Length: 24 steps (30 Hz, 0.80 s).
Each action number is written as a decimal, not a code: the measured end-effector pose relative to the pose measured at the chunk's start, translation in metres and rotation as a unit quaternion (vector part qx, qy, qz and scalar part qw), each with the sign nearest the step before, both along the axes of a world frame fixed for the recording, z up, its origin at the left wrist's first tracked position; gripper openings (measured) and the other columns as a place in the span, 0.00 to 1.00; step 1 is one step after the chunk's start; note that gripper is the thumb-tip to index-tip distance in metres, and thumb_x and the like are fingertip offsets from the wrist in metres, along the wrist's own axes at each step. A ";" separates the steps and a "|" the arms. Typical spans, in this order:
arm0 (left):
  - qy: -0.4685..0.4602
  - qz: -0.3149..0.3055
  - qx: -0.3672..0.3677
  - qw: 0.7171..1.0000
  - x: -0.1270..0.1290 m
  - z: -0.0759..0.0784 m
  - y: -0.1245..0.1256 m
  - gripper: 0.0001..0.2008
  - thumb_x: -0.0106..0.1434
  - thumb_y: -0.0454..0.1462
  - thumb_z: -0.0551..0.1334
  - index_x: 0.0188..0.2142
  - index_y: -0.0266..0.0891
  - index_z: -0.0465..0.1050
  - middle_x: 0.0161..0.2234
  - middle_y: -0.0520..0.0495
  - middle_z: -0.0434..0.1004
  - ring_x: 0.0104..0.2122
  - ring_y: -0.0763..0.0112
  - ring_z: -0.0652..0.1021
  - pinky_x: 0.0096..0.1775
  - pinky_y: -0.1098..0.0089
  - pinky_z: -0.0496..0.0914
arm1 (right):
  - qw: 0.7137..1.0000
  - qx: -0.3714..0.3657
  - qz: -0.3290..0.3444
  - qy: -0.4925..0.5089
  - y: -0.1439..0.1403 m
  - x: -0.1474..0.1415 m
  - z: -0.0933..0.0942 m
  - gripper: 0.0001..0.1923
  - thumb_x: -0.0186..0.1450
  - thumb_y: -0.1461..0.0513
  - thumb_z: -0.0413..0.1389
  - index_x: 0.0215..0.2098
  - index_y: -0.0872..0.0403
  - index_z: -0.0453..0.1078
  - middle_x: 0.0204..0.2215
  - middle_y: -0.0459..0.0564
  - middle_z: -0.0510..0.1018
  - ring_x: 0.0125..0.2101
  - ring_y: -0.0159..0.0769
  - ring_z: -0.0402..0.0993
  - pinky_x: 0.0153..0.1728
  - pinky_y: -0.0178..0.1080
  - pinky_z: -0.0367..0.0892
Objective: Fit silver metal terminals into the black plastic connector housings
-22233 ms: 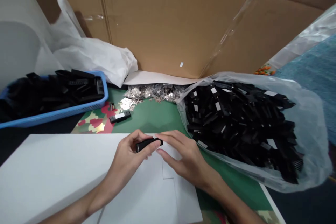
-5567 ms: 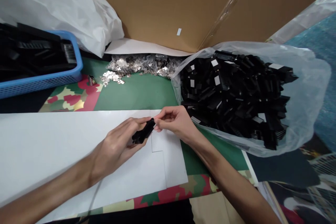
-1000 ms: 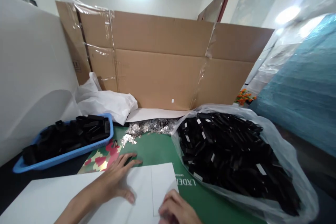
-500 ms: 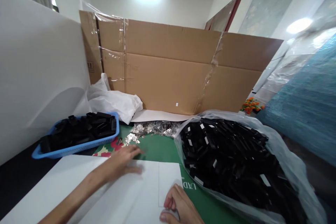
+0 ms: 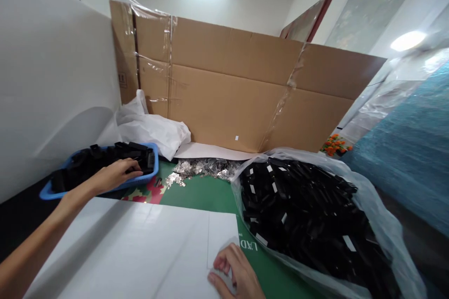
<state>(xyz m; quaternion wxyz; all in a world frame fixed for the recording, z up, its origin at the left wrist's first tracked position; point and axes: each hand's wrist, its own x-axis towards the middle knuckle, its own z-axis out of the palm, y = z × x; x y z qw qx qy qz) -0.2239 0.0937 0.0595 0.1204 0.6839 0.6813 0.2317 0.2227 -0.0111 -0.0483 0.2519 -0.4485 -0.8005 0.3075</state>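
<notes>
Both hands are apart: the left hand (image 5: 114, 175) reaches over the front rim of the blue basket (image 5: 47, 190), its fingers curled low over the heap of black plastic parts (image 5: 105, 161) there, though whether they pinch one cannot be told; the right hand (image 5: 235, 274) rests loosely curled and holding nothing on the white sheets (image 5: 140, 247). Setting a part down well here probably means lowering it flat onto the heap, clear of the rim, so it does not slide off. Beyond lie a green mat (image 5: 199, 194), a scatter of small silver pieces (image 5: 201, 168), a clear bag of black parts (image 5: 308, 205), a white bag (image 5: 150, 131) and a taped cardboard wall (image 5: 242, 88).
</notes>
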 end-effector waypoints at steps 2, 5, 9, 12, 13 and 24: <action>-0.009 0.023 0.026 0.999 0.004 0.005 -0.003 0.22 0.63 0.59 0.58 0.32 0.45 0.74 0.38 0.46 0.81 0.44 0.53 0.76 0.43 0.65 0.70 | 0.999 -0.031 0.016 0.004 -0.001 0.003 0.006 0.17 0.58 0.71 0.64 0.42 0.49 0.70 0.39 0.46 0.73 0.37 0.37 0.72 0.35 0.33 0.67; -0.034 0.022 0.059 0.997 0.021 0.022 -0.006 0.20 0.67 0.56 0.53 0.32 0.46 0.69 0.37 0.44 0.78 0.44 0.53 0.74 0.46 0.63 0.69 | 0.998 -0.067 0.009 0.008 -0.002 0.004 0.017 0.19 0.56 0.71 0.66 0.41 0.50 0.70 0.40 0.46 0.72 0.38 0.37 0.71 0.37 0.34 0.67; -0.093 -0.055 0.026 0.994 0.085 0.030 -0.015 0.18 0.73 0.52 0.47 0.37 0.44 0.66 0.33 0.49 0.72 0.34 0.63 0.73 0.40 0.66 0.68 | 0.996 -0.090 -0.005 -0.020 -0.002 -0.001 0.030 0.17 0.56 0.75 0.63 0.39 0.52 0.69 0.40 0.47 0.71 0.40 0.39 0.71 0.41 0.37 0.67; -0.137 -0.150 -0.035 0.979 0.157 0.007 -0.029 0.18 0.74 0.49 0.47 0.37 0.43 0.66 0.34 0.50 0.77 0.33 0.66 0.76 0.38 0.70 0.70 | 0.997 -0.082 0.001 -0.015 -0.003 -0.003 0.028 0.18 0.58 0.75 0.62 0.42 0.51 0.70 0.42 0.47 0.72 0.42 0.40 0.72 0.43 0.37 0.67; -0.150 -0.175 -0.057 0.971 0.180 -0.004 -0.035 0.16 0.75 0.47 0.46 0.36 0.43 0.65 0.31 0.51 0.77 0.30 0.68 0.76 0.35 0.71 0.69 | 0.998 -0.068 0.002 -0.008 -0.004 -0.002 0.025 0.19 0.59 0.75 0.62 0.44 0.51 0.70 0.43 0.48 0.72 0.42 0.39 0.72 0.43 0.37 0.67; -0.214 -0.162 -0.106 0.957 0.236 -0.064 -0.048 0.15 0.73 0.41 0.44 0.34 0.44 0.64 0.30 0.50 0.75 0.34 0.63 0.76 0.40 0.67 0.67 | 0.994 -0.099 -0.035 -0.026 -0.015 -0.010 0.058 0.12 0.67 0.68 0.63 0.44 0.50 0.67 0.46 0.47 0.72 0.48 0.40 0.72 0.51 0.39 0.66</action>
